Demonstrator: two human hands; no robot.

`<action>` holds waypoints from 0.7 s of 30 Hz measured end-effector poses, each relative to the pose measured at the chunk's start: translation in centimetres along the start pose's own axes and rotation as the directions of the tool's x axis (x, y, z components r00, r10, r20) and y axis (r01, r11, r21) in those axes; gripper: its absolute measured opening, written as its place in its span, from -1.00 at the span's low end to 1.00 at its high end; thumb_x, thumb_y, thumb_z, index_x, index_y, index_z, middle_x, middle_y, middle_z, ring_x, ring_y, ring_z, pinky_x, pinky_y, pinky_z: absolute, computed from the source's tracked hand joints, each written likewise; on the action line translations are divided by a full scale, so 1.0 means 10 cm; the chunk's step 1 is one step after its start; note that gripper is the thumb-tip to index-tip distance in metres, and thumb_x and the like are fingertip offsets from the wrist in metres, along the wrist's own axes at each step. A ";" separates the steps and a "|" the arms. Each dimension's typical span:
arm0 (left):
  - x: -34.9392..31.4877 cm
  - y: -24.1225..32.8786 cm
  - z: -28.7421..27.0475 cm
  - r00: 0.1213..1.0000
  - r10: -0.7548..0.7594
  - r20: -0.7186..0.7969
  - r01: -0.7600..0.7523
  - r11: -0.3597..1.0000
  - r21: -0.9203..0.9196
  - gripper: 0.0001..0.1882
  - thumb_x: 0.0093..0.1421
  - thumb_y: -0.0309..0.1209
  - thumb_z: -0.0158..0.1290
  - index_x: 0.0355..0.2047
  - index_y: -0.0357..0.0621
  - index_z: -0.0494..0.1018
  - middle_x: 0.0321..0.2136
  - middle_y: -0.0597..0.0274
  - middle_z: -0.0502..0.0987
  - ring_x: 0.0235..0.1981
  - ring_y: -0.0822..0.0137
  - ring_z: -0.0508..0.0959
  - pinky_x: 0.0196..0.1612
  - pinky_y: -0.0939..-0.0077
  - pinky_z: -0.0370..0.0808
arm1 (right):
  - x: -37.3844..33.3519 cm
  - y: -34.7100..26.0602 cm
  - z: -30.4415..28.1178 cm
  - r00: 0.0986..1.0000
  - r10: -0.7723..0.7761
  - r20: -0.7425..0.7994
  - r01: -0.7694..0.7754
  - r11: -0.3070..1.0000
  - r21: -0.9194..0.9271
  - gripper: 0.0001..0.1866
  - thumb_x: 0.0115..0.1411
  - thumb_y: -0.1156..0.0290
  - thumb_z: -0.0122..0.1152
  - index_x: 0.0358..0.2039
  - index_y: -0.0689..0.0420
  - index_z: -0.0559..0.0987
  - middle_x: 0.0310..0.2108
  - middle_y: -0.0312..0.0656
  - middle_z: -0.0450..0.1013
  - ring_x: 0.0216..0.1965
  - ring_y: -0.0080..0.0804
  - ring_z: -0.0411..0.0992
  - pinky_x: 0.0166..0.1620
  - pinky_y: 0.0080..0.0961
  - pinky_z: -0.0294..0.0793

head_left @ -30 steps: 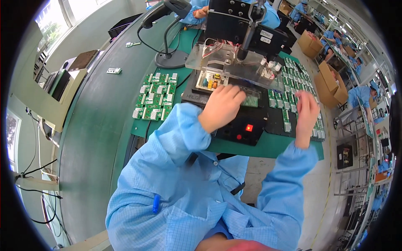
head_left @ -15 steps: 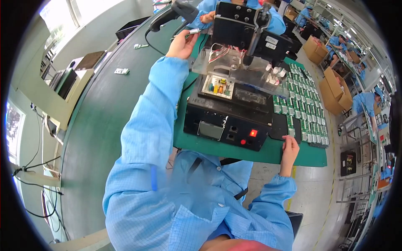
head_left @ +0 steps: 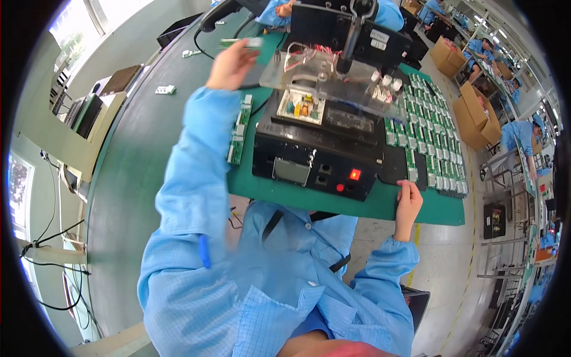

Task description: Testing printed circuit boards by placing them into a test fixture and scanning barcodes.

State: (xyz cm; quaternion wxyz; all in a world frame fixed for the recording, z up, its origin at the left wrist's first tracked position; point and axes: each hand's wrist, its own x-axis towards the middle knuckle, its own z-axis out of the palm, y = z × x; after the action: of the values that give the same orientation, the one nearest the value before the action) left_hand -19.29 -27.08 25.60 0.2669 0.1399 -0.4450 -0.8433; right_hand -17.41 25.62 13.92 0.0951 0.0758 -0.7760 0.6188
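Gripping a small board [head_left: 229, 43] between closely curled fingers of the left hand [head_left: 231, 65], perhaps by one end to spare the parts; too blurred to confirm. Nothing visible in the half-curled right hand [head_left: 408, 202], just by the worktop [head_left: 440, 209] edge; impossible to tell about its hidden palm. Below the left hand, a panel [head_left: 240, 131], mostly hidden by the sleeve [head_left: 193, 160]. Between both hands, a black fixture [head_left: 315, 160]. Above the right hand, rows of boards [head_left: 443, 143], presumably packed tight to save space. Above the left hand, a scanner [head_left: 223, 13], cut off.
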 end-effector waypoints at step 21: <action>-2.90 0.41 -1.35 0.945 -0.287 0.154 0.071 0.643 0.763 -0.56 0.30 -0.07 -0.03 -0.47 -0.22 0.53 -0.61 0.29 0.52 -0.61 0.48 0.43 -0.53 0.57 0.34 | -0.68 0.06 -0.79 0.376 -0.061 0.925 -0.308 0.933 0.186 -0.64 0.31 0.19 0.14 -0.15 0.28 0.58 -0.26 -0.09 0.57 -0.23 -0.30 0.57 -0.14 -0.39 0.51</action>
State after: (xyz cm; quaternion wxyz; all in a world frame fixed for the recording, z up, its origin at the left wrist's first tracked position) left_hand 12.16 -21.44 21.28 0.0390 0.1684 -0.7666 -0.6185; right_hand -10.57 33.42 13.46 -0.4117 0.3608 -0.5861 0.5973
